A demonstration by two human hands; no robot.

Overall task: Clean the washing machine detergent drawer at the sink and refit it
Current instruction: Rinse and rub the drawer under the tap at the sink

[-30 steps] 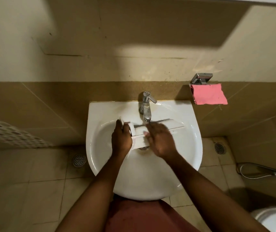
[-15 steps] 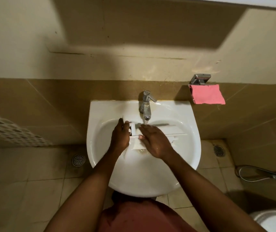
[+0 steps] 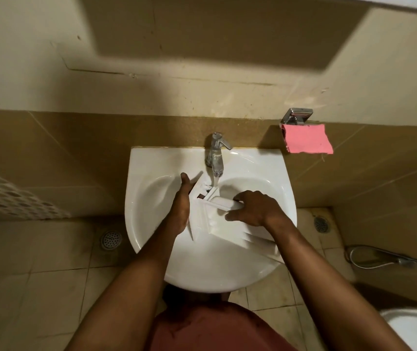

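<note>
Left hand point(image 3: 181, 206) flat against drawer point(image 3: 212, 225) end, right hand point(image 3: 253, 209) gripping its wall, forearm hiding rear corner

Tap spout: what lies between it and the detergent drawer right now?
In the head view, only a stream of running water falls from the tap spout onto the detergent drawer; nothing else intervenes.

left hand point(image 3: 181, 211) flat, right hand point(image 3: 253, 209) curled
</note>
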